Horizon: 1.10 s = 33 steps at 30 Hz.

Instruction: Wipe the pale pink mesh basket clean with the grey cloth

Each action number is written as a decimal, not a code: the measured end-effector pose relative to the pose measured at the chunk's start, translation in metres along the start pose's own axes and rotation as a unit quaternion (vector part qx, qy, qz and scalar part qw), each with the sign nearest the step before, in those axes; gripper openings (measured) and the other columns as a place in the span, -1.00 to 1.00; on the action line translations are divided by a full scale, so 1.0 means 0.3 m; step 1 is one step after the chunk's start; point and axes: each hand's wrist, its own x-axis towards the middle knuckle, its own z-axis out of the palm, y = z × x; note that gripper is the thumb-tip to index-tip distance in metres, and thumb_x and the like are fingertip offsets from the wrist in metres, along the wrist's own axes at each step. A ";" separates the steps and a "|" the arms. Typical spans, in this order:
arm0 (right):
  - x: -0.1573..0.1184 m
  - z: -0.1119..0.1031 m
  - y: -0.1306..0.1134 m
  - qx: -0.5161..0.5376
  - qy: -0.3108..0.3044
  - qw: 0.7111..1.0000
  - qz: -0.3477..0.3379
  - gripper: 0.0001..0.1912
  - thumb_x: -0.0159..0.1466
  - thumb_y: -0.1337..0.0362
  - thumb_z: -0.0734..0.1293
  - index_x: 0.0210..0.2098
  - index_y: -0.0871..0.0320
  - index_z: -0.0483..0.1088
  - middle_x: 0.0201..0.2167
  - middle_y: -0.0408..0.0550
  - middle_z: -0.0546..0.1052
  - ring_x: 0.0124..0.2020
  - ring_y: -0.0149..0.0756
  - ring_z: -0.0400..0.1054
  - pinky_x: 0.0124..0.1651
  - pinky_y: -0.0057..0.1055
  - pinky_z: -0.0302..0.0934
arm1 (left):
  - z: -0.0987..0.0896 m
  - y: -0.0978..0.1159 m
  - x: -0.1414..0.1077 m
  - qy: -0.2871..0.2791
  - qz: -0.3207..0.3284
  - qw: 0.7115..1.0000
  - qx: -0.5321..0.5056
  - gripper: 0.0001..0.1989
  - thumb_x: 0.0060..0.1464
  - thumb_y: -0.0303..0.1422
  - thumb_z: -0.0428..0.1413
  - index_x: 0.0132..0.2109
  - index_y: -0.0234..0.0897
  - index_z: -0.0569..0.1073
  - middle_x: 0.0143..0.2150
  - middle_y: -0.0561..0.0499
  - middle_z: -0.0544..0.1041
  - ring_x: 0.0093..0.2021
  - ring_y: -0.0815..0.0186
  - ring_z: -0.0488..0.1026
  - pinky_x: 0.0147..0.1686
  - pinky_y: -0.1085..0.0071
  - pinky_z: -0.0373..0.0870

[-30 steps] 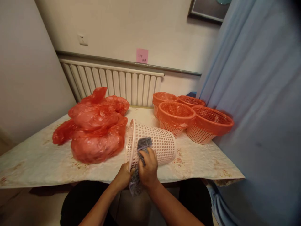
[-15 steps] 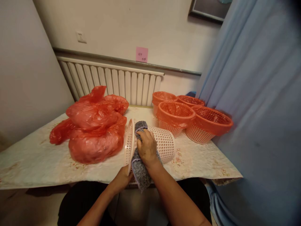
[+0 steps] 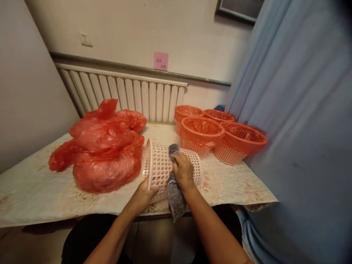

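Observation:
A pale pink perforated plastic wastebasket (image 3: 160, 165) lies on its side on the table, its mouth facing left. My left hand (image 3: 144, 195) grips its rim at the near side, thumb on the outside and the other fingers hidden inside. My right hand (image 3: 183, 172) is closed on a grey cloth with a purple edge (image 3: 176, 200) and presses it against the basket's side, nearer the base. One end of the cloth hangs down past the basket toward the table's front edge.
Several baskets lined with red bags (image 3: 202, 128) stand at the back right, beside a blue curtain (image 3: 291, 139). Filled red plastic bags (image 3: 107, 165) are heaped on the left. A white radiator (image 3: 123, 91) runs behind the flowered tablecloth (image 3: 33, 198).
My right hand and the cloth have slid right along the basket, from near the rim toward the base. My left thumb now shows on the basket's outside. The view has shifted slightly.

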 end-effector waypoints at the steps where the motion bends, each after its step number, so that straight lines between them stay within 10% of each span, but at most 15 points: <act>1: -0.003 -0.014 0.053 -0.011 0.005 1.000 0.017 -0.62 0.16 0.49 0.19 -0.10 0.12 0.47 -0.08 -0.01 0.49 -0.05 -0.19 0.27 0.07 -0.29 0.16 | -0.003 -0.004 -0.004 0.001 -0.007 1.000 0.009 -0.48 0.03 -0.27 0.15 0.13 -0.39 0.39 0.07 -0.17 0.53 0.07 0.05 0.45 0.14 0.15 0.31; 9: -0.112 -0.119 0.319 -0.096 0.103 0.979 0.145 -0.65 0.14 0.43 0.15 -0.16 0.19 0.46 -0.19 0.05 0.50 -0.12 -0.17 0.31 0.04 -0.22 0.17 | 0.003 -0.008 0.001 0.000 -0.017 0.999 0.042 -0.52 0.04 -0.27 0.10 0.09 -0.41 0.42 0.06 -0.18 0.54 0.05 0.06 0.46 0.14 0.13 0.30; 17: -0.250 0.017 0.009 -0.029 0.114 0.991 0.067 -0.68 0.23 0.44 0.16 -0.09 0.16 0.42 -0.03 0.10 0.45 0.05 -0.11 0.25 0.11 -0.09 0.15 | 0.011 -0.018 0.011 0.008 -0.016 1.000 0.025 -0.57 -0.01 -0.29 0.13 0.01 -0.39 0.47 -0.02 -0.16 0.58 0.00 0.08 0.49 0.11 0.16 0.33; 23: -0.189 0.063 -0.251 0.056 0.031 0.996 -0.055 -0.66 0.22 0.45 0.19 -0.05 0.15 0.41 -0.02 0.09 0.42 0.08 -0.14 0.24 0.13 -0.13 0.14 | 0.012 0.017 -0.017 0.002 -0.004 0.999 0.031 -0.69 -0.03 -0.33 0.08 -0.12 -0.37 0.50 -0.14 -0.11 0.61 -0.12 0.09 0.50 -0.01 0.19 0.41; 33: 0.035 0.043 -0.086 0.001 0.027 1.000 -0.011 -0.63 0.19 0.48 0.21 -0.06 0.12 0.45 -0.07 0.03 0.46 0.01 -0.16 0.24 0.09 -0.24 0.15 | -0.015 -0.064 -0.038 -0.013 -0.016 0.999 0.036 -0.57 0.08 -0.21 0.10 0.04 -0.35 0.47 -0.02 -0.13 0.58 0.04 0.03 0.46 0.15 0.09 0.28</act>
